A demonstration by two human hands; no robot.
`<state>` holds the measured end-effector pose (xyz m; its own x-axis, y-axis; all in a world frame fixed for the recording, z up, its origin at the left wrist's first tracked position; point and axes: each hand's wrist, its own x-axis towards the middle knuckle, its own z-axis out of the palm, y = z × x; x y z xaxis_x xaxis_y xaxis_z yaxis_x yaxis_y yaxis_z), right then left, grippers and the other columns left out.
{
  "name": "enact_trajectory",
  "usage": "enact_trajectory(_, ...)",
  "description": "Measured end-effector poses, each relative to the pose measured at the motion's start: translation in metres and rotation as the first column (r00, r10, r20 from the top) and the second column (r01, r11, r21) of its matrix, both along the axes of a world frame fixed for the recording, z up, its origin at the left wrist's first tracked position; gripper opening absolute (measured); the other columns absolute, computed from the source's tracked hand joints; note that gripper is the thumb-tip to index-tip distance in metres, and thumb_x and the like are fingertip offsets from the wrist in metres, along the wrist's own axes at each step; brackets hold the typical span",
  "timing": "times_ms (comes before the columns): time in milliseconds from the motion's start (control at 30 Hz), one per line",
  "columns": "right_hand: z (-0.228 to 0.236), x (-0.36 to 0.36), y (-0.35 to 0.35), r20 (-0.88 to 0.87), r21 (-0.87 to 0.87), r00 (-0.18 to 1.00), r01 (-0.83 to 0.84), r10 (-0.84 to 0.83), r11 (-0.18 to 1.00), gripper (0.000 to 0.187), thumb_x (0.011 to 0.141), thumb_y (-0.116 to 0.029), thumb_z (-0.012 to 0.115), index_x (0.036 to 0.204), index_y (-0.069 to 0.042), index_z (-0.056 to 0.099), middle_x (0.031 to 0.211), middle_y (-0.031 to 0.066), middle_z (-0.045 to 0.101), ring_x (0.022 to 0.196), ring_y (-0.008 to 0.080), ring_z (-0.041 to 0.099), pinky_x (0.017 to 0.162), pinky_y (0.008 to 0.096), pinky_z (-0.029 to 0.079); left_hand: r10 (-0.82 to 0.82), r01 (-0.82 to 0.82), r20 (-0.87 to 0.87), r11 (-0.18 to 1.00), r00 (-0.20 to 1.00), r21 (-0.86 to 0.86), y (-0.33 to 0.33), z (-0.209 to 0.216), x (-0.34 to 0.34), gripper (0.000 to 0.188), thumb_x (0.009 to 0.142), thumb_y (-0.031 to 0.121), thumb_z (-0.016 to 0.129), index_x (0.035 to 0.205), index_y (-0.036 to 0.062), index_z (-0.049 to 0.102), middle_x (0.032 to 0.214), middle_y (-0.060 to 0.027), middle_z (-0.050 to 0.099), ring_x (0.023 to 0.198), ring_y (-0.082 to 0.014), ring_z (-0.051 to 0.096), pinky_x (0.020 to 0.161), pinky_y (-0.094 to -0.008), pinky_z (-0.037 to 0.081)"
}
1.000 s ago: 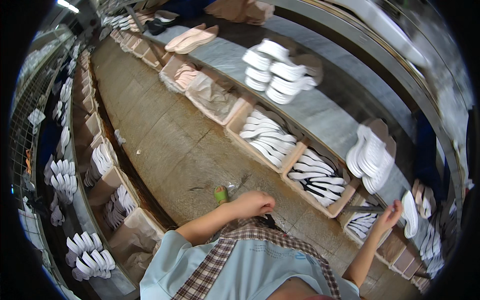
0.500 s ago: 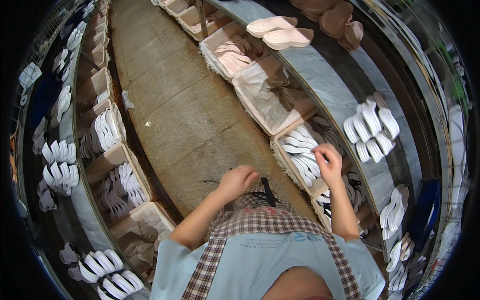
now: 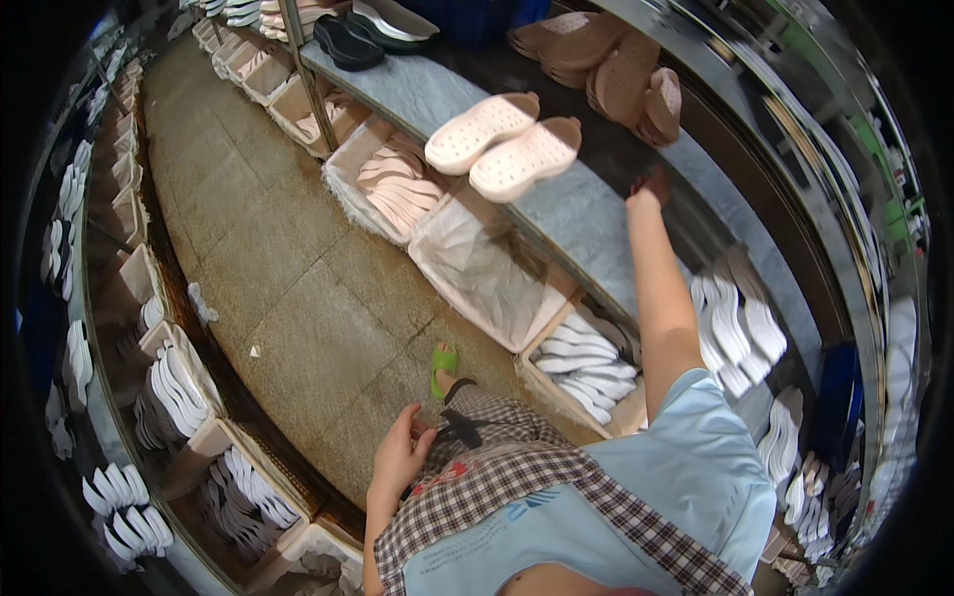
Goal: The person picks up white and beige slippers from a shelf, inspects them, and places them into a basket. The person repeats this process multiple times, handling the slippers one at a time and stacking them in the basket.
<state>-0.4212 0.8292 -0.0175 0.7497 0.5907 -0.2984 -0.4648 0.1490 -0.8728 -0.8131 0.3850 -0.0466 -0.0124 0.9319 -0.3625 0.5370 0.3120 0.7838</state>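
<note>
My right arm stretches over the bench at the right, with my right hand [image 3: 648,189] above the dark strip along its middle. Shadow and blur hide its fingers. Nearest to it are a pile of pinkish-brown shoe soles [image 3: 624,74] and a pair of pale pink shoe soles [image 3: 527,159] on the grey bench top [image 3: 586,223]. My left hand [image 3: 399,447] hangs beside the checked apron, fingers loosely bent and apart, nothing in it. Stacked white soles [image 3: 735,328] lie on the bench near my right forearm.
Cloth-lined bins stand under the bench edge: one with pink soles [image 3: 397,189], one with white soles [image 3: 586,363]. A pair of black soles [image 3: 348,42] lies farther along. Another row of bins [image 3: 204,397] and a shelf borders the aisle floor [image 3: 288,298] at left.
My right hand has gone from the bin of white soles up and out over the bench. My left hand has lowered to the left. The view has turned toward the bench.
</note>
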Motion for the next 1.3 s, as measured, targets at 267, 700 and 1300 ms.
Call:
enact_trajectory(267,-0.031,0.029,0.154,-0.176,0.161,0.791,-0.565,0.586,0.809,0.075,0.076,-0.05,0.065,0.133,-0.012,0.034,0.127,0.0127,0.039,0.114,0.031,0.04,0.092,0.0466,0.039,-0.063,0.06,-0.059,0.997,0.996,-0.056,0.131,0.005,-0.033,0.043,0.088,0.019,0.059,0.124,0.0034,0.045,0.089,-0.0106,0.063,0.078,-0.0259,0.062,0.067,-0.0375,0.049)
enact_trajectory(700,-0.054,0.047,0.192,-0.203,0.53,0.844,-0.33,0.496,0.781,0.047,0.081,-0.008,0.066,0.123,-0.005,0.045,0.115,0.0112,0.053,0.109,0.0289,0.051,0.092,0.04,0.048,-0.193,0.208,-0.138,0.972,0.971,0.107,0.238,0.005,-0.048,0.044,0.078,0.016,0.066,0.117,0.0034,0.05,0.094,-0.0139,0.061,0.084,-0.0321,0.06,0.071,-0.039,0.048)
enact_trajectory(1300,-0.045,0.062,0.229,0.338,-0.029,0.807,-0.505,0.484,0.863,0.031,0.091,-0.026,0.057,0.112,-0.004,0.056,0.11,0.0115,0.057,0.086,0.0219,0.061,0.066,0.0294,0.057,-0.227,0.7,-0.663,0.209,0.714,0.683,0.409,0.017,0.036,0.035,0.081,0.019,0.05,0.114,0.0236,0.058,0.118,-0.0049,0.056,0.114,-0.0275,0.05,0.1,-0.0475,0.034)
